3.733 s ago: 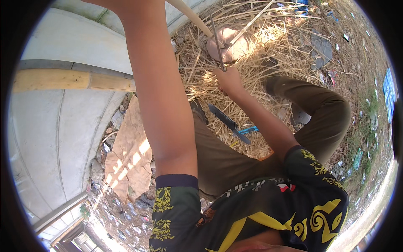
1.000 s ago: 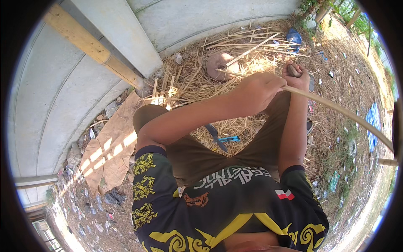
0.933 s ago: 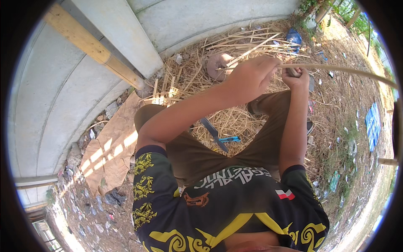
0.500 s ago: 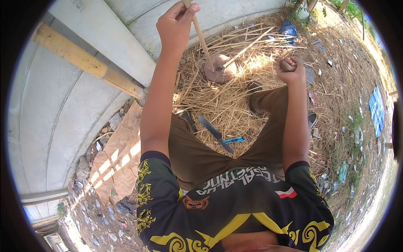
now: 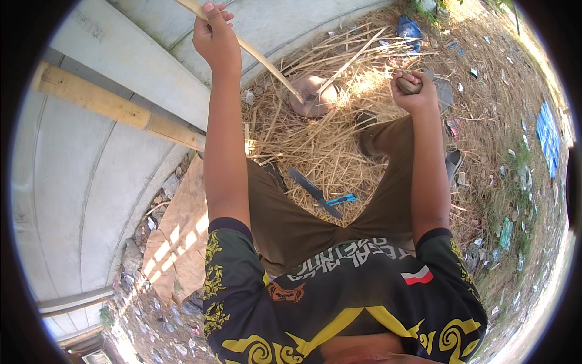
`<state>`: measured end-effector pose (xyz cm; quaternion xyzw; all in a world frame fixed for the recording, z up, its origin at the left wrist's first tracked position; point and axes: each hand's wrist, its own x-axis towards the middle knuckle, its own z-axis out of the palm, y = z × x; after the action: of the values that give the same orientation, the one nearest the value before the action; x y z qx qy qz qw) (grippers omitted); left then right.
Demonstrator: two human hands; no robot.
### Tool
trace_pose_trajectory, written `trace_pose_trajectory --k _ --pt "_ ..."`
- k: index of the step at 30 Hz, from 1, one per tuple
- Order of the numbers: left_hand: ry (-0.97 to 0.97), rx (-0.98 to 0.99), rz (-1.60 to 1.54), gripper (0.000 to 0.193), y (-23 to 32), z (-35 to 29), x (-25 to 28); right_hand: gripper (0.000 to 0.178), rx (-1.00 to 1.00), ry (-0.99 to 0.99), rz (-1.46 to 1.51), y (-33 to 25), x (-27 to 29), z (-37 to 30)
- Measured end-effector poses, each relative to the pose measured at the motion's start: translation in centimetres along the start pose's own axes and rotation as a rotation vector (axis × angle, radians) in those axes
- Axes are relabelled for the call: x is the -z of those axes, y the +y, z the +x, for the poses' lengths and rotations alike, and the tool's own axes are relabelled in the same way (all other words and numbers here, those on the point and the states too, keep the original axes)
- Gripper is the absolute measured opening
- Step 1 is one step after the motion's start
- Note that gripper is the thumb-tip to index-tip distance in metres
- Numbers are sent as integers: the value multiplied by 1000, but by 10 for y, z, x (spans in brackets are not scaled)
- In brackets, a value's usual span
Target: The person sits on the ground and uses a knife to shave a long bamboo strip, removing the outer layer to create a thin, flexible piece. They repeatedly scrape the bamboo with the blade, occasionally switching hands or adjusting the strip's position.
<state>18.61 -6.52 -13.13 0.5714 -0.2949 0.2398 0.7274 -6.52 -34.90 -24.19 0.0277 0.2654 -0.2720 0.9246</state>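
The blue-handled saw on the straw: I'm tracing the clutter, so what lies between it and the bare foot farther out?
In the head view, only loose dry straw lies between the saw and the foot.

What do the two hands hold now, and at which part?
The left hand grips a bamboo strip near its upper end. The right hand is closed around a dark handle; its tool is hidden.

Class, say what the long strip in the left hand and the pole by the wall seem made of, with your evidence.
Strip: probably split bamboo; pale, matte, thin and straight, gripped by the left hand. Pole: likely bamboo; round, yellow-tan, with a joint ring.
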Motion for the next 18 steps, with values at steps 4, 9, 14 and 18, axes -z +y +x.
trace_pose_trajectory --k 4,9,14,18 --pt "-27 54 -87 57 7 11 1 35 25 15 -2 -1 0 -3" --pt "9 45 -171 47 19 12 4 21 -20 -17 18 0 -1 -7" --pt "91 47 -232 50 37 1 -10 23 -8 -40 -7 3 2 -4" --pt "67 78 -238 47 24 -8 -17 24 -63 -50 22 -1 5 -1"
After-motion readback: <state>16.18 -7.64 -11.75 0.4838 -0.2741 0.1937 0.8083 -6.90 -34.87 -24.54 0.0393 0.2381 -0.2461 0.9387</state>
